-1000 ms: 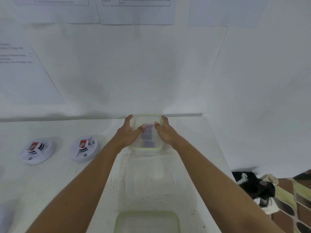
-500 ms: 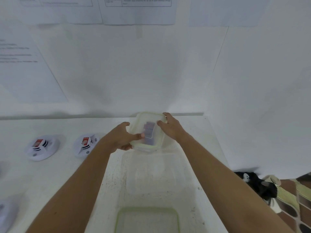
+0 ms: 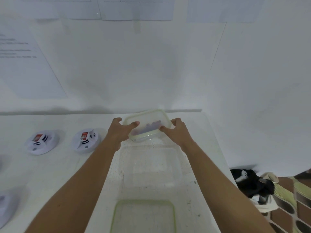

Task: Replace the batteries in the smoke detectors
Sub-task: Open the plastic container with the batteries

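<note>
A small clear plastic box with a pale green-rimmed lid is tilted up off the white table, far centre. Dark batteries show blurred through its side. My left hand grips its left end, thumb on the lid. My right hand grips its right end. Two white round smoke detectors lie to the left, one nearer the box and one farther left; each shows a red-labelled battery on top.
A larger clear container sits just in front of the box, and a green-rimmed lid lies at the near edge. Part of another white detector shows at the lower left. The table ends at the right; a dark bag lies on the floor there.
The small box was flat on the table under both hands; now it is lifted, turned and tilted, its batteries slid to one side. The view has shifted slightly.
</note>
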`<state>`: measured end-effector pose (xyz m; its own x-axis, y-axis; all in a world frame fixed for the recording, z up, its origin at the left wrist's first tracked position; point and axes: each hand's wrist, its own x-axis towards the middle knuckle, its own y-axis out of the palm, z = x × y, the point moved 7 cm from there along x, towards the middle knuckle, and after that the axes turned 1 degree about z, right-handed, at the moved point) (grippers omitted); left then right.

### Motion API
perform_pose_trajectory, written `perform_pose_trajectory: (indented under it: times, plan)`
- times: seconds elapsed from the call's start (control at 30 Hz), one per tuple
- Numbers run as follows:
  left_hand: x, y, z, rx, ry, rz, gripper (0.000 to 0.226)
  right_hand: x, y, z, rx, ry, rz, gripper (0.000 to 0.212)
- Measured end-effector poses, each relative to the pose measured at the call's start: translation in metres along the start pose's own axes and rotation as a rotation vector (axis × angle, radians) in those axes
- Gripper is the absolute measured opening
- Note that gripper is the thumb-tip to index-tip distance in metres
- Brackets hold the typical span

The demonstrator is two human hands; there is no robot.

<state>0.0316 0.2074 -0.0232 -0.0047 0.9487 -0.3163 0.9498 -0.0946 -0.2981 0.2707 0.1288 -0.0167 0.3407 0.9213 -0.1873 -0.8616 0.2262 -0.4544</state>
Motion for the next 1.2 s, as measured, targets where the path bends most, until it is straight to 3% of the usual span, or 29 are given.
perform_pose_trajectory:
  times: [0.17,0.3,0.4,0.53,0.67,0.9,1.07,1.2]
  plan:
    - [-0.002,-0.004,0.003,0.028,0.011,-0.028,0.097,-0.004,-0.001,-0.008,0.070,0.064,-0.022,0.041]
    - [-0.005,-0.006,0.006,0.058,0.017,-0.047,0.069,-0.008,0.001,-0.008,0.102,0.085,-0.012,0.048]
    - [-0.008,-0.006,0.006,0.064,0.027,-0.063,0.061,-0.009,0.004,-0.005,0.101,0.071,0.026,0.056]
    - [-0.013,-0.007,0.003,0.106,0.039,-0.093,0.082,-0.009,0.004,0.005,0.046,0.031,0.032,0.047]
    - [-0.018,-0.009,-0.004,0.047,0.062,-0.148,0.088,-0.010,-0.004,0.009,0.013,-0.013,-0.066,0.057]
    - [-0.049,-0.023,-0.031,-0.063,0.244,-0.246,0.046,-0.028,-0.024,0.026,0.188,-0.139,-0.168,0.054]
    - [-0.088,-0.045,-0.039,-0.034,0.450,-0.378,0.026,-0.055,-0.038,0.036,0.176,-0.255,-0.226,0.020]
    - [-0.123,-0.056,-0.040,-0.082,0.584,-0.381,0.009,-0.083,-0.043,0.037,0.194,-0.285,-0.307,0.012]
